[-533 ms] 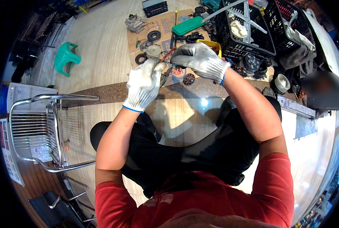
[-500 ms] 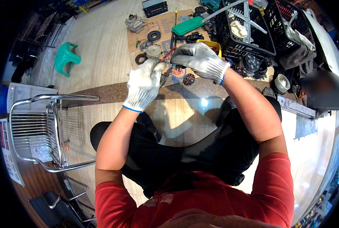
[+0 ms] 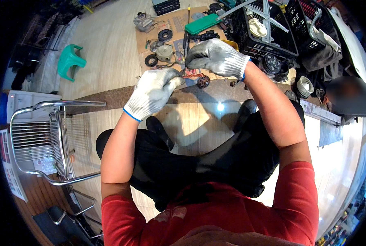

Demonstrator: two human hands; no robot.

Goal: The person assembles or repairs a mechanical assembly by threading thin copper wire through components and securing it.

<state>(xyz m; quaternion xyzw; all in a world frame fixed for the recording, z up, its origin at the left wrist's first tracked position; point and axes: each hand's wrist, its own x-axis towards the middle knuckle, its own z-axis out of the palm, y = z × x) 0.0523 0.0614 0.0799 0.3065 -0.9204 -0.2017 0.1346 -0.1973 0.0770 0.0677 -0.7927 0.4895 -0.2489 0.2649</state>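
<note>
White knitted gloves with grey palms and blue cuffs cover both hands. My left hand [image 3: 153,89] is closed, with one end of a thin red twisted wire [image 3: 194,75] showing at its fingertips. Just above and to the right, my right hand [image 3: 215,58] has its fingers pinched together close to the left fingertips. What it grips, if anything, is hidden by the glove. A small round copper-and-black motor part [image 3: 203,81] is at the wire's right end; whether they are joined I cannot tell. Beyond the hands, a round metal housing [image 3: 164,52] and black rings [image 3: 165,35] lie on cardboard [image 3: 150,33].
Black plastic crates [image 3: 269,49] stand at the back right, beside a yellow container [image 3: 231,44]. A green-topped tool [image 3: 203,23] lies across the parts. A white fan wheel [image 3: 304,86] sits at the right. Leftward are a green stool [image 3: 71,62] and metal chair [image 3: 60,143].
My left hand has shifted slightly left and down, and my right hand slightly up. The red wire, which slanted upward between the hands, now runs almost level toward the round part.
</note>
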